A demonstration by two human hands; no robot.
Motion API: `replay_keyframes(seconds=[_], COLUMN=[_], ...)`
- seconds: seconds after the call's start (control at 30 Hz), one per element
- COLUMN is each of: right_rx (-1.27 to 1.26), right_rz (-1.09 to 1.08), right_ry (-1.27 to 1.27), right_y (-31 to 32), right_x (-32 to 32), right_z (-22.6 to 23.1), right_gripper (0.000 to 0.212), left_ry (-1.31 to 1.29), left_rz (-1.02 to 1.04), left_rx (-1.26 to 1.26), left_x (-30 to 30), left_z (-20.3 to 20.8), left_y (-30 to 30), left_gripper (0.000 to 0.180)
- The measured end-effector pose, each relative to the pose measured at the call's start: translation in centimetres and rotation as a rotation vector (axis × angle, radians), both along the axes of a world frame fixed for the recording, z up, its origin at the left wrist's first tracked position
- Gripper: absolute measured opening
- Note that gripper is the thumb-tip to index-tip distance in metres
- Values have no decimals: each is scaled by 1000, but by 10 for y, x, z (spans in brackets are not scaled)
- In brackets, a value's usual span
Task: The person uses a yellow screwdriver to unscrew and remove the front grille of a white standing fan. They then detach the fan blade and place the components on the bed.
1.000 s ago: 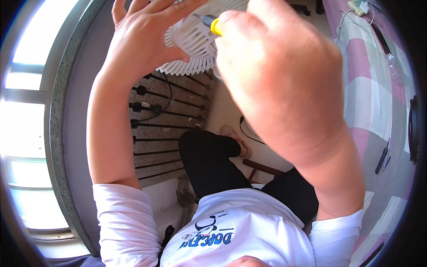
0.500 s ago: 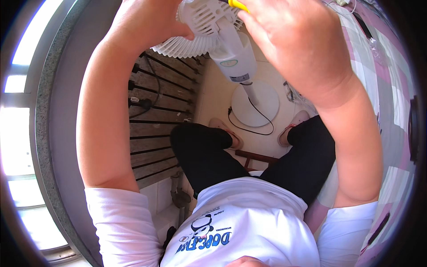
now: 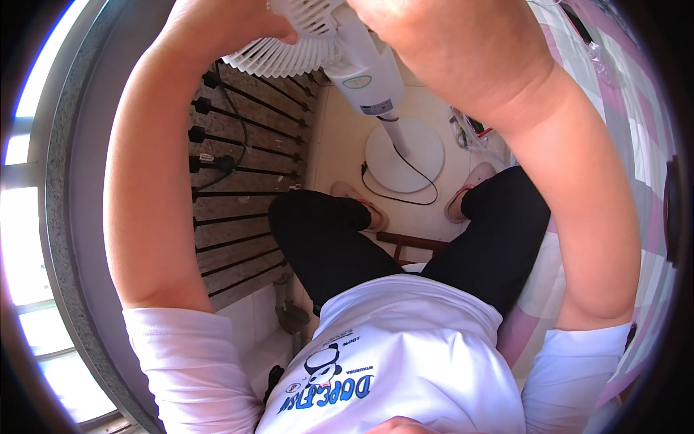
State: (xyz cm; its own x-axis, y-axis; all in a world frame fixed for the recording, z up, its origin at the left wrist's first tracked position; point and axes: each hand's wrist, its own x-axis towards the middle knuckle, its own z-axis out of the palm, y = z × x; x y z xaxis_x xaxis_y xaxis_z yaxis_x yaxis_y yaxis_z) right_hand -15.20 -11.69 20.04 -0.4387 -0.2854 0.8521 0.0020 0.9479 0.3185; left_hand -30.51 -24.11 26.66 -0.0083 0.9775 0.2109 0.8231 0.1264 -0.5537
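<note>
A white pedestal fan (image 3: 367, 85) stands in front of me, its slatted head cut off by the upper edge of the view. My left hand (image 3: 228, 22) grips the side of the fan's grille, thumb on the slats and the other fingers out of sight. Just right of the fan head, my right hand (image 3: 452, 43) is closed with its fingertips hidden; the yellow-handled screwdriver seen in it half a second ago is now out of view. Below, the fan's pole runs down to a round white base (image 3: 405, 163) on the floor, with a black cord (image 3: 405, 200) lying around it.
At left are dark slats (image 3: 246, 173) with cables hanging on them, beside a grey ledge (image 3: 61, 181) and bright window. A pink and white checked cloth (image 3: 600, 181) covers the right side. Clear plastic wrapping (image 3: 463, 134) lies beyond my feet. A reddish-brown wooden bar (image 3: 408, 240) shows between my legs.
The fan appears slightly higher and further left in view, and both arms have shifted with it. My right hand has moved left and up, and the yellow handle has gone out of sight.
</note>
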Motion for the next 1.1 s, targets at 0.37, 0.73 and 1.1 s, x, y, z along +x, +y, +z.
replay_keyframes(seconds=[0.37,0.73,1.1], right_rx=[-219,-767,-62], right_rz=[151,330,115], right_ry=[-4,-334,264], right_y=[8,10,23], right_x=[-4,16,-11], right_z=[-6,14,-30], right_gripper=[8,10,7], left_ry=[22,30,4], left_rz=[-6,-4,46], left_rx=[-14,-23,-30], left_x=[-7,-8,-1], left_z=[2,0,3], left_y=[3,0,2], left_gripper=[99,93,93])
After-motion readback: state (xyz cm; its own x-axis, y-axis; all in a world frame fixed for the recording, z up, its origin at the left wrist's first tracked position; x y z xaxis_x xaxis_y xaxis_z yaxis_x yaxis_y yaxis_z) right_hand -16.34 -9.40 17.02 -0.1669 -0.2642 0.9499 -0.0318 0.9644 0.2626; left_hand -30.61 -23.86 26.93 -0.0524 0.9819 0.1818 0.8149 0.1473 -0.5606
